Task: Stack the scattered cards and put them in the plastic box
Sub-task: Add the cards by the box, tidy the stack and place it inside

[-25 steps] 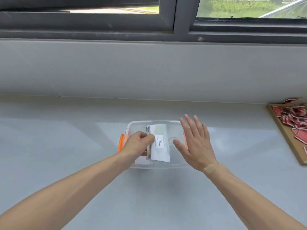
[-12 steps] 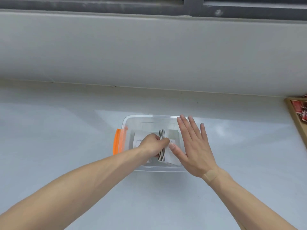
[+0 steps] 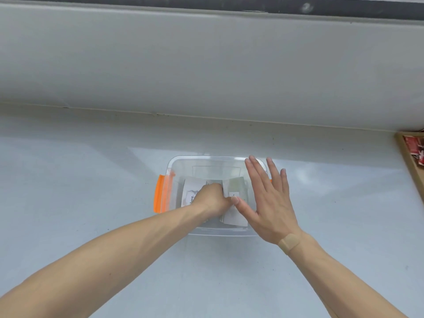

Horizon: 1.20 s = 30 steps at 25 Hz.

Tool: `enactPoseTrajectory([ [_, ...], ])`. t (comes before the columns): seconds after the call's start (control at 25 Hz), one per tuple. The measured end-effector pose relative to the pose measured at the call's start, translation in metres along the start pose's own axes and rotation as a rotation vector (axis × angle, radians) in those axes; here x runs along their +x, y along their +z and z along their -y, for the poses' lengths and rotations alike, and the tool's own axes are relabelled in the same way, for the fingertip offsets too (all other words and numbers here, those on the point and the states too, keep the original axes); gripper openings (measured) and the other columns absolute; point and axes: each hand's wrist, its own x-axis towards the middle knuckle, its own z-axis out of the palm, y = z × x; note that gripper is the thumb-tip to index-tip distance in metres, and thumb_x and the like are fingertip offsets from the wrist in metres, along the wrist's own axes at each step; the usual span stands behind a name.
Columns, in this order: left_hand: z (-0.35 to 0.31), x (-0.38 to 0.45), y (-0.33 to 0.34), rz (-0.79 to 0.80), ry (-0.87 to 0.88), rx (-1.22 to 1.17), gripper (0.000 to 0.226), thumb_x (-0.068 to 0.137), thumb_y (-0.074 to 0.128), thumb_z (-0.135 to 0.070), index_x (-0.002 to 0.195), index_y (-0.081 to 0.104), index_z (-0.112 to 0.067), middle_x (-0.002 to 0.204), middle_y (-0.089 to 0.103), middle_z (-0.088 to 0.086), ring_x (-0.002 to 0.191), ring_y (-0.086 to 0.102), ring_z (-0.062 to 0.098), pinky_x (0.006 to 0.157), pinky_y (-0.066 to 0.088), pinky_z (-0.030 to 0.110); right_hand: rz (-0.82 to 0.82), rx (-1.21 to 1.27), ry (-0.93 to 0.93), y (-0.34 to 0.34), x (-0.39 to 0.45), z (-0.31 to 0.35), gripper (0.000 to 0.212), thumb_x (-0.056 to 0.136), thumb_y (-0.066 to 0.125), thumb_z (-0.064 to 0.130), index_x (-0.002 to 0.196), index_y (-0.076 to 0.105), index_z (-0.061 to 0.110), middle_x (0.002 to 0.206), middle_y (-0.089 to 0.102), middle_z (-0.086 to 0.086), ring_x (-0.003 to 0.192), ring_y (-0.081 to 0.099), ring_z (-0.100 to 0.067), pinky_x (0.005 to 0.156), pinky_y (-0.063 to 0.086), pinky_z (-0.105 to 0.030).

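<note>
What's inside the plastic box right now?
White cards lie inside the plastic box, with the left hand on them. Cards beneath that hand are covered; their count is unclear.

Over the last second the left hand (image 3: 212,199) sank from the rim down inside the clear plastic box (image 3: 183,162), taking the stack of cards (image 3: 234,203) with it. The stack, first held upright and edge-on beside the left fingers, tipped over and opened, so that a card with printed words (image 3: 191,193) lay flat under the left knuckles. The right hand (image 3: 268,203), earlier hovering apart from the stack, closed in until its thumb touched the left fingertips.
</note>
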Motion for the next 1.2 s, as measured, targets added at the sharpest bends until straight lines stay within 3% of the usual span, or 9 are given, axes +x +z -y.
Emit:
enactPoseTrajectory([
  [0.2, -0.001, -0.003, 0.003, 0.023, 0.045, -0.057, 0.012, 0.084, 0.05, -0.031, 0.074, 0.055, -0.024, 0.067, 0.059, -0.005, 0.061, 0.057, 0.017, 0.057, 0.05, 0.029, -0.01, 0.04, 0.053, 0.0, 0.0, 0.001, 0.079, 0.088, 0.029, 0.069, 0.153, 0.004, 0.03, 0.163, 0.006, 0.007, 0.148, 0.002, -0.019, 0.119, 0.003, -0.055],
  [0.36, -0.002, -0.003, 0.008, 0.035, 0.133, 0.067, 0.024, 0.087, 0.046, -0.029, 0.063, 0.043, -0.027, 0.063, 0.054, -0.007, 0.06, 0.052, 0.016, 0.048, 0.035, 0.026, -0.024, 0.058, 0.067, -0.001, 0.0, 0.002, 0.08, 0.088, 0.031, 0.069, 0.153, 0.005, 0.03, 0.163, 0.008, 0.008, 0.148, 0.004, -0.02, 0.12, 0.003, -0.053],
  [0.48, -0.001, -0.001, 0.008, 0.035, 0.146, 0.105, 0.032, 0.088, 0.049, -0.028, 0.059, 0.036, -0.025, 0.066, 0.058, 0.01, 0.069, 0.061, 0.028, 0.045, 0.029, 0.027, -0.041, 0.117, 0.092, 0.001, -0.001, 0.002, 0.081, 0.087, 0.035, 0.066, 0.153, 0.005, 0.03, 0.162, 0.009, 0.011, 0.148, 0.003, -0.017, 0.12, 0.002, -0.05],
  [0.56, 0.0, -0.002, 0.008, 0.025, 0.158, 0.115, 0.035, 0.088, 0.051, -0.025, 0.058, 0.035, -0.027, 0.064, 0.057, 0.005, 0.076, 0.063, 0.025, 0.044, 0.028, 0.027, -0.057, 0.142, 0.123, 0.001, -0.003, 0.002, 0.081, 0.086, 0.037, 0.065, 0.153, 0.005, 0.03, 0.162, 0.009, 0.012, 0.147, 0.004, -0.017, 0.12, 0.003, -0.05],
  [0.64, -0.002, -0.003, 0.008, 0.023, 0.138, 0.119, 0.035, 0.088, 0.053, -0.024, 0.056, 0.037, -0.028, 0.055, 0.049, -0.004, 0.068, 0.06, 0.03, 0.044, 0.028, 0.026, -0.07, 0.147, 0.148, 0.001, -0.004, 0.001, 0.081, 0.086, 0.036, 0.065, 0.152, 0.007, 0.03, 0.161, 0.011, 0.012, 0.147, 0.006, -0.018, 0.12, 0.007, -0.052],
  [0.8, -0.005, -0.005, 0.005, 0.026, 0.033, 0.115, 0.034, 0.086, 0.057, -0.026, 0.056, 0.042, -0.025, 0.066, 0.059, 0.003, 0.052, 0.046, 0.013, 0.044, 0.029, 0.026, -0.1, 0.162, 0.167, -0.002, -0.005, 0.003, 0.077, 0.087, 0.034, 0.065, 0.151, 0.015, 0.029, 0.16, 0.019, 0.009, 0.145, 0.011, -0.019, 0.117, 0.017, -0.053],
  [0.92, -0.01, -0.019, 0.0, -0.001, 0.0, 0.119, 0.033, 0.087, 0.059, -0.032, 0.059, 0.045, -0.022, 0.06, 0.05, -0.003, 0.054, 0.047, 0.013, 0.046, 0.032, 0.026, -0.135, 0.156, 0.187, -0.008, -0.008, 0.008, 0.073, 0.087, 0.033, 0.063, 0.149, 0.023, 0.027, 0.158, 0.026, 0.005, 0.145, 0.015, -0.02, 0.117, 0.019, -0.05],
  [1.08, -0.01, -0.044, -0.015, -0.055, 0.02, 0.205, 0.027, 0.085, 0.057, -0.039, 0.072, 0.054, -0.015, 0.077, 0.059, 0.0, 0.076, 0.059, 0.023, 0.064, 0.044, 0.029, -0.099, 0.087, 0.195, -0.022, -0.013, 0.01, 0.061, 0.09, 0.043, 0.057, 0.143, 0.037, 0.028, 0.154, 0.035, 0.002, 0.143, 0.022, -0.022, 0.116, 0.022, -0.047],
  [1.2, -0.005, -0.07, -0.035, -0.145, 0.103, 0.292, 0.044, 0.083, 0.052, -0.046, 0.111, 0.063, -0.014, 0.115, 0.066, 0.003, 0.106, 0.062, 0.024, 0.081, 0.043, 0.034, -0.065, -0.025, 0.151, -0.047, -0.02, 0.012, 0.051, 0.093, 0.048, 0.053, 0.135, 0.052, 0.025, 0.146, 0.048, 0.003, 0.138, 0.033, -0.019, 0.113, 0.027, -0.041],
])
